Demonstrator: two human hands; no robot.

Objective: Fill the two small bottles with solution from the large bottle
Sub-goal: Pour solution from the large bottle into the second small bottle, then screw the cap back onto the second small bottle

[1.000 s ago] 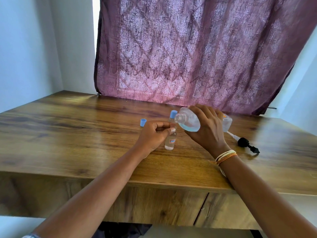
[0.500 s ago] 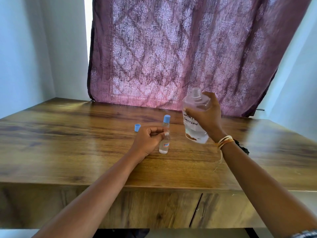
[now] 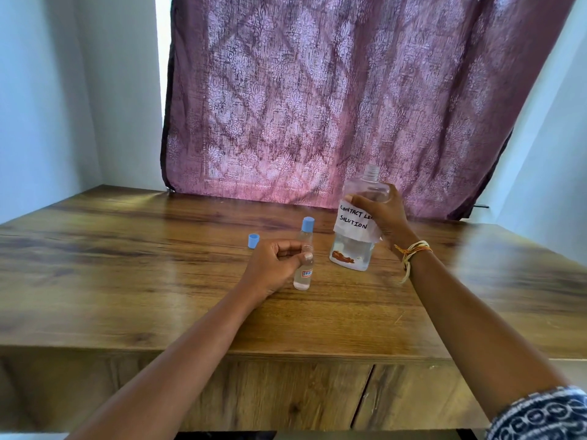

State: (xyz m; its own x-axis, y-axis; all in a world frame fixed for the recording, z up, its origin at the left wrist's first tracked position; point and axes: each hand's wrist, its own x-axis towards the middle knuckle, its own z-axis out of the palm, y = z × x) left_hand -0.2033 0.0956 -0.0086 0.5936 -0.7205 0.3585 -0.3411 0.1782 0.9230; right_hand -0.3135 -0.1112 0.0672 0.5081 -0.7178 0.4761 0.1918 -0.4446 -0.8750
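My right hand (image 3: 384, 217) grips the large clear bottle (image 3: 352, 249), which has a handwritten "contact lens solution" label. It stands upright and uncapped, low over or on the wooden table (image 3: 127, 281), with liquid in its lower part. My left hand (image 3: 276, 263) pinches an open small bottle (image 3: 303, 276) standing on the table, just left of the large one. Directly behind it stands a second small bottle (image 3: 306, 236) wearing a blue cap. A loose blue cap (image 3: 253, 241) lies to the left of both.
A purple patterned curtain (image 3: 333, 106) hangs behind the table's far edge. Pale walls close in on the left and right. The table's front edge runs just below my forearms.
The large bottle went from lying tilted with its mouth at the small bottle to upright, then came down beside it. My left hand kept its hold on the small bottle.
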